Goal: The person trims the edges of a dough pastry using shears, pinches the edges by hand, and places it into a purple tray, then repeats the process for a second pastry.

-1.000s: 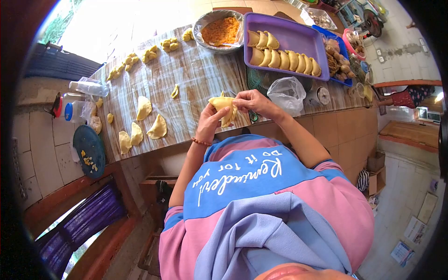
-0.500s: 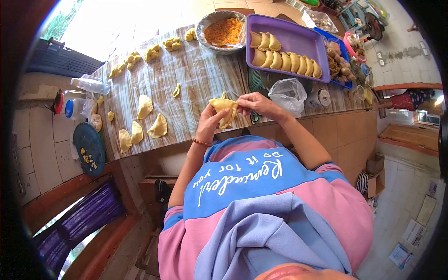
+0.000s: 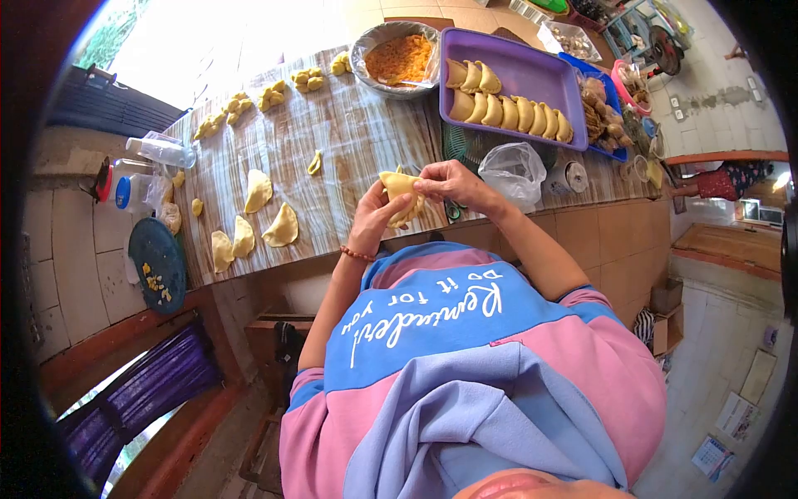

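Note:
A half-moon pastry turnover (image 3: 397, 183) of pale yellow dough is held up over the table's near edge. My left hand (image 3: 376, 218) grips its body, thumb across the front. At its right edge, my right hand (image 3: 453, 185) pinches the rim between thumb and fingertips; part of the turnover is hidden behind the fingers. Several unheld turnovers (image 3: 281, 225) lie on the table to the left. Beyond my hands sits a small dough scrap (image 3: 314, 162). A purple tray (image 3: 512, 51) at the back right holds rows of turnovers with crimped edges.
A plastic-lined bowl (image 3: 357, 66) of orange filling (image 3: 401, 58) stands beside the tray. Clusters of dough balls (image 3: 272, 96) line the far edge of the wood-patterned table (image 3: 349, 125). A clear plastic bag (image 3: 513, 173) is right of my hands, and a dark green plate (image 3: 158, 241) is far left.
My right hand has shifted slightly left and up along the turnover's rim, its fingers still pinching. My left hand keeps its grip, and the turnover has turned a little.

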Demonstrator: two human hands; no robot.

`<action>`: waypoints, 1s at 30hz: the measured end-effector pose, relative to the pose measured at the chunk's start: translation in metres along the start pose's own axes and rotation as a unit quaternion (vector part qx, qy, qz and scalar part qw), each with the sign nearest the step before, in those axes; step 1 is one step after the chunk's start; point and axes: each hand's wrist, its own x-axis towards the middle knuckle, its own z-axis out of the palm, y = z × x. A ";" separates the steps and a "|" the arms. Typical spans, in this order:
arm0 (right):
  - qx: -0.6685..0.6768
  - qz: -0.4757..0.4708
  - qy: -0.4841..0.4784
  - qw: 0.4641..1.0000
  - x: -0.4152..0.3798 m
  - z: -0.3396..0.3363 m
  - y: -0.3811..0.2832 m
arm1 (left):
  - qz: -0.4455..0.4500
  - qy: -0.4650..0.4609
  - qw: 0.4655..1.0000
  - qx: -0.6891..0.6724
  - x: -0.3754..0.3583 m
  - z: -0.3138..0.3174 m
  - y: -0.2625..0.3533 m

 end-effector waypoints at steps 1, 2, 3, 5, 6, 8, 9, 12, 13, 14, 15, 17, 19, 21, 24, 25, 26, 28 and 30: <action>0.008 0.004 -0.011 1.000 0.001 -0.002 0.000 | 0.005 0.001 1.000 0.002 0.001 0.000 0.000; 0.009 0.002 -0.012 1.000 0.003 -0.003 0.002 | 0.004 0.007 1.000 0.000 0.001 0.000 0.001; 0.009 -0.001 -0.012 1.000 0.005 -0.003 0.004 | 0.003 0.011 1.000 -0.001 0.001 0.000 0.003; -0.015 -0.008 -0.005 1.000 0.008 -0.004 0.008 | 0.006 0.017 1.000 -0.002 0.002 0.001 0.003; -0.039 -0.011 0.003 0.999 0.008 -0.003 0.007 | 0.009 0.019 1.000 -0.001 0.004 0.001 0.001; -0.057 -0.008 0.015 0.998 0.007 -0.001 0.007 | 0.009 0.019 1.000 0.005 0.005 0.000 -0.001; -0.052 -0.001 0.020 0.998 0.005 0.000 0.006 | 0.004 0.017 1.000 0.011 0.005 0.000 0.000; 0.000 0.004 0.004 1.000 0.006 -0.005 0.011 | -0.007 0.016 1.000 0.019 0.006 -0.001 0.001; 0.023 0.003 -0.006 1.000 0.006 -0.007 0.014 | -0.011 0.017 1.000 0.020 0.007 -0.001 0.002; 0.038 0.004 -0.013 0.999 0.006 -0.010 0.016 | -0.010 0.017 1.000 0.020 0.007 -0.003 0.001; 0.053 0.005 -0.019 0.998 0.004 -0.010 0.013 | -0.010 0.017 1.000 0.020 0.008 -0.004 0.000; 0.053 0.010 -0.032 0.998 0.003 -0.012 0.011 | -0.013 0.012 1.000 0.020 0.009 -0.005 -0.002; 0.023 0.019 -0.043 0.999 0.003 -0.014 0.010 | -0.023 0.003 1.000 0.022 0.008 -0.003 0.001; 0.021 0.032 -0.030 0.999 0.003 -0.010 0.007 | -0.040 -0.011 0.999 0.014 0.008 -0.002 0.001; 0.012 0.016 -0.022 1.000 0.002 -0.006 0.007 | -0.039 -0.020 0.999 0.004 0.006 0.002 0.003; 0.009 0.005 -0.021 1.000 0.002 -0.007 0.007 | -0.035 -0.021 0.999 0.001 0.006 0.003 0.003; 0.003 0.001 -0.009 1.000 0.003 -0.008 0.009 | -0.038 -0.021 0.999 0.005 0.007 0.004 0.003; -0.008 -0.005 0.015 1.000 0.002 -0.009 0.012 | -0.042 -0.021 0.999 0.012 0.007 0.004 0.003; 0.012 0.007 0.008 1.000 0.000 -0.011 0.007 | -0.032 -0.014 0.999 0.015 0.008 0.003 0.001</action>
